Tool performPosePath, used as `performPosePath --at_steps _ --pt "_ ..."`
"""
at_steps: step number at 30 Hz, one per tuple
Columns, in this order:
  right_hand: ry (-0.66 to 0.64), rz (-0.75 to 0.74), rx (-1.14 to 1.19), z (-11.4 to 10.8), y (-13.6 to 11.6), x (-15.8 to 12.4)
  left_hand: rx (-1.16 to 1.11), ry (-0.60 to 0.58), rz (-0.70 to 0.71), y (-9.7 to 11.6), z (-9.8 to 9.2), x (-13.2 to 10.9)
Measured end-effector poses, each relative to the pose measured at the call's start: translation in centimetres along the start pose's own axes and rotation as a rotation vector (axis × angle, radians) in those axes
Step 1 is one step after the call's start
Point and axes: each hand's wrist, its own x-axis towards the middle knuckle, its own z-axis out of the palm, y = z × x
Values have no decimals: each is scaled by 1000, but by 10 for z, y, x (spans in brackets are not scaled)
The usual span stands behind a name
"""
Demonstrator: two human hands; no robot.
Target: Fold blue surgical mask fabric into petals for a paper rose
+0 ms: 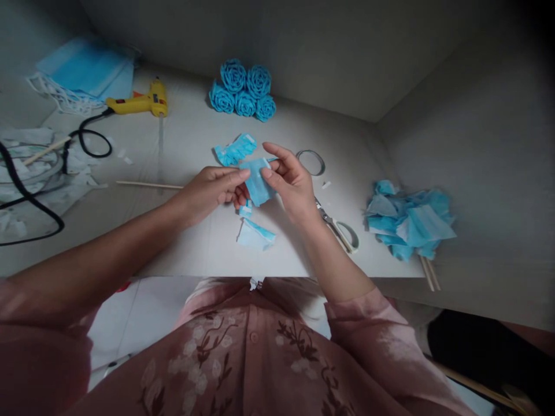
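Blue sheet piece [258, 186]: held up over the near middle of the table [191, 257], between both hands, pale blue and roughly square, tilted a little.
Left hand [219, 186]: pinching the left upper corner, thumb laid on the near face, fingers curled behind and below; fingertips partly hidden.
Right hand [291, 180]: gripping the right side narrowly, thumb pressed on the near face, index finger lifted and extended clear of the sheet; hard to tell how the fingers behind meet it.
Crumpled blue strip [235, 150]: lying just beyond the left hand.
Small blue scrap [245, 208]: partly covered, just below the left fingers.
Pale blue offcut [256, 233]: flat on the table, nearer the body.
Grey ring [322, 164]: resting just beyond the right hand.
Scissors [330, 222]: lying beside the right wrist, handles toward the table edge, tips partly hidden.
Thin stick [150, 185]: reaching in behind the left forearm.
Blue rosettes [245, 103]: five, stacked two over three near the back wall.
Yellow glue gun [139, 104]: on its side at far left, clear rod before the nozzle, black cable trailing.
Blue masks [89, 69]: piled behind the gun.
White scraps [37, 173]: heaped at left.
Blue scrap heap [410, 222]: at right, over two pale sticks [429, 273].
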Motion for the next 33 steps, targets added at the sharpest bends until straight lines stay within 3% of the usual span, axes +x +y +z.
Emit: performPosePath --at_steps 8,17,33 --pt "-32 13 -16 2 -2 -2 74 87 22 -7 -6 3" --pt "-4 9 -25 -1 -1 0 84 51 -13 -3 -6 3" --pt "52 -28 -22 -2 8 4 49 31 66 -3 -6 6"
